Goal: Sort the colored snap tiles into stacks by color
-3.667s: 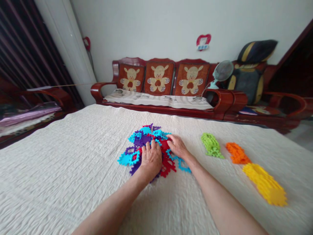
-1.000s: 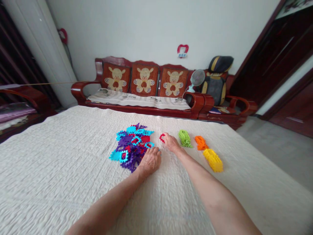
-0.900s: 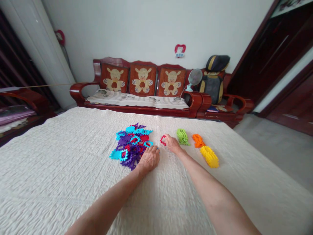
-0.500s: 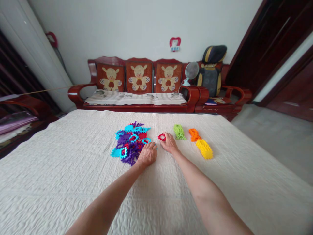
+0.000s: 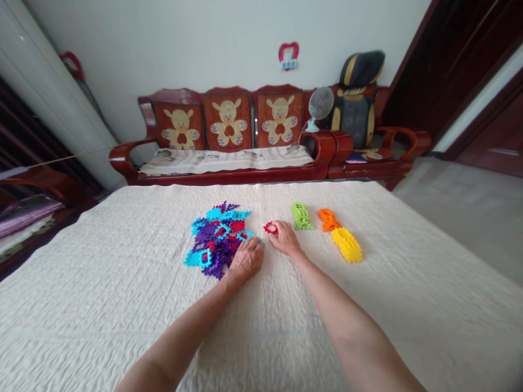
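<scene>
My right hand [image 5: 285, 238] pinches a red toothed plastic piece [image 5: 268, 228] with an open middle, just above or on the cloth. My left hand [image 5: 247, 258] is curled palm down at the right edge of a mixed pile of purple [image 5: 206, 233], light blue [image 5: 215, 213] and red [image 5: 237, 226] toothed plastic pieces. A sliver of light blue shows at its fingertips; the rest of that piece is hidden under the hand. Right of my right hand lies a row of green pieces [image 5: 301, 216].
Beyond the green row lie orange pieces [image 5: 327, 219] and a row of yellow pieces [image 5: 346, 244]. Everything rests on a cream quilted cloth [image 5: 122, 283]. Behind stands a wooden sofa [image 5: 229, 178] with bear cushions [image 5: 227, 121], a small fan [image 5: 321, 103] and a massage seat cushion [image 5: 357, 120].
The view has shifted slightly. Both hands keep nearly the same places, the right one still with the red piece. The pile and rows look unaltered.
</scene>
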Tool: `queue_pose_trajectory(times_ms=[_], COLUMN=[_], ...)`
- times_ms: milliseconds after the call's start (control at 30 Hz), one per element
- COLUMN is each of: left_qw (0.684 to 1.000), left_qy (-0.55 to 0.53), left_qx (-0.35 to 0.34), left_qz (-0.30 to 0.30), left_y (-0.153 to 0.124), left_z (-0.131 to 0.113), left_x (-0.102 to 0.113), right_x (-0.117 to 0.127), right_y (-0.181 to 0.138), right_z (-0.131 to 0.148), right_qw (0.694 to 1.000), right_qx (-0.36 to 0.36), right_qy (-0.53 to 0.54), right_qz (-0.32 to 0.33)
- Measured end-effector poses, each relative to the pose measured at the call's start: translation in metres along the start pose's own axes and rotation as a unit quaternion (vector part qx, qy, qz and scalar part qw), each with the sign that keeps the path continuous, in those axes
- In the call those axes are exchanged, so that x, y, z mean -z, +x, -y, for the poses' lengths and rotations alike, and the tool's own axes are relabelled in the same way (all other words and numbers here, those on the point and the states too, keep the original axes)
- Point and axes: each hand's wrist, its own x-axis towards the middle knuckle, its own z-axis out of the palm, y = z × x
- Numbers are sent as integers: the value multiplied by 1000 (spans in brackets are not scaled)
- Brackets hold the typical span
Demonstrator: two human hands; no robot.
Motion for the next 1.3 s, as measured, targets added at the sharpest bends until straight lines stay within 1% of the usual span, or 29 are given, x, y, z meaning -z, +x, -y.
queue_pose_trajectory(times_ms=[233,333,433,533,667,733,933,1000,1200,1300], left_qw=[991,988,991,994,995,995,997,997,998,998], left_qy=[6,11,9,2,-1,1,24,27,7,9], left_qx=[15,40,70,79,95,99,76,72,67,68], left_qz=[130,149,116,77,26,9,9,8,-3,-6], left_y=[15,21,25,25,25,25,26,26,25,25], left_z=[2,-2,-9,-15,-15,-14,-12,-12,-12,-10], left_x=[14,15,11,2,-8,-11,-14,-14,-17,-20], right_x=[3,4,5,5,2,-1,-5,-5,-3,-1], right_y=[0,0,0,-1,-2,-2,-2,-2,0,1], right_z=[2,2,2,1,-3,-6,-9,-8,-8,-8], right_qw=[1000,999,999,998,998,999,1000,1000,997,995], right_qx=[-8,-20,-32,-32,-29,-28,-22,-26,-39,-74], right_qy=[18,26,37,48,47,38,-16,-13,31,42], right_qz=[2,5,-4,-15,-26,-28,3,-3,-58,-46])
